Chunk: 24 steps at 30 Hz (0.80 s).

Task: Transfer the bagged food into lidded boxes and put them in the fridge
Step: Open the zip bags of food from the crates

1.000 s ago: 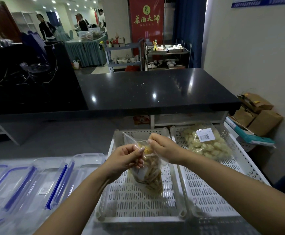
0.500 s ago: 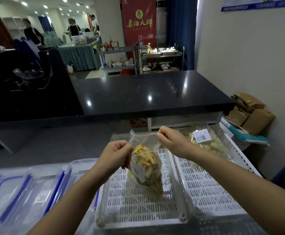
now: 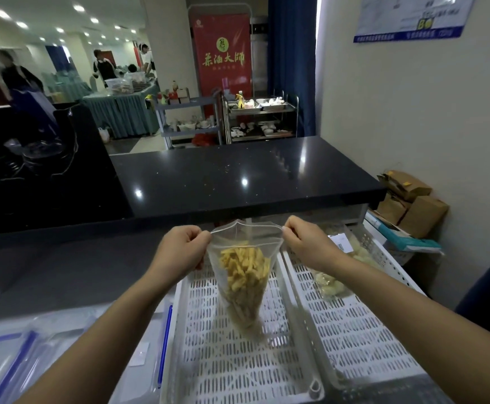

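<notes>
Both forearms reach forward from the lower corners, wrists level. The left hand [image 3: 179, 249] and the right hand [image 3: 305, 243] each pinch one top corner of a clear bag [image 3: 245, 272], fingers closed on the plastic, drawing its mouth open between them. The bag hangs upright, filled with yellow strips, over the left white tray [image 3: 223, 360], its tip near the tray floor. A second bag [image 3: 329, 284] of pale pieces lies in the right tray [image 3: 363, 330]. Clear boxes with blue-trimmed lids [image 3: 19, 354] lie at lower left.
</notes>
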Each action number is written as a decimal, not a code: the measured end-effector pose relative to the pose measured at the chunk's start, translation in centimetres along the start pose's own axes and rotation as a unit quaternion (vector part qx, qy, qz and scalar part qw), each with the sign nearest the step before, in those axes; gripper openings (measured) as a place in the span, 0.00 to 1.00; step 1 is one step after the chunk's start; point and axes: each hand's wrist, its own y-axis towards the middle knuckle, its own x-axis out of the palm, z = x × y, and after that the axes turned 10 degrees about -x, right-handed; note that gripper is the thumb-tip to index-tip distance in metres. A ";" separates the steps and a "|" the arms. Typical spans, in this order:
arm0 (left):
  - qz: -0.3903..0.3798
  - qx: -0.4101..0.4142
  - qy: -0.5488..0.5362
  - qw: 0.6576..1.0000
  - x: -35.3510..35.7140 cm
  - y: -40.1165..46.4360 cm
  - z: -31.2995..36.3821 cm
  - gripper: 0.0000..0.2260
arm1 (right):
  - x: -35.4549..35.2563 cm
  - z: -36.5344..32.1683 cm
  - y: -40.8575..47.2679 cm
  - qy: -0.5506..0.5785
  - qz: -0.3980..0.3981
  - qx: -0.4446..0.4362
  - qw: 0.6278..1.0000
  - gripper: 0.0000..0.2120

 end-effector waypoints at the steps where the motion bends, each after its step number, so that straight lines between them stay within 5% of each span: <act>1: -0.003 0.005 0.002 1.000 0.3 0.4 0.4 0.14 | -0.1 0.2 0.1 -0.005 0.005 0.007 1.000 0.13; 8: -0.107 0.028 -0.082 0.990 4.5 1.2 2.1 0.13 | -1.5 2.9 -0.5 -0.009 0.032 0.095 0.995 0.13; 24: -0.141 -0.010 -0.155 0.978 12.1 2.9 2.9 0.18 | -2.9 8.5 -1.7 0.037 0.026 0.171 0.984 0.16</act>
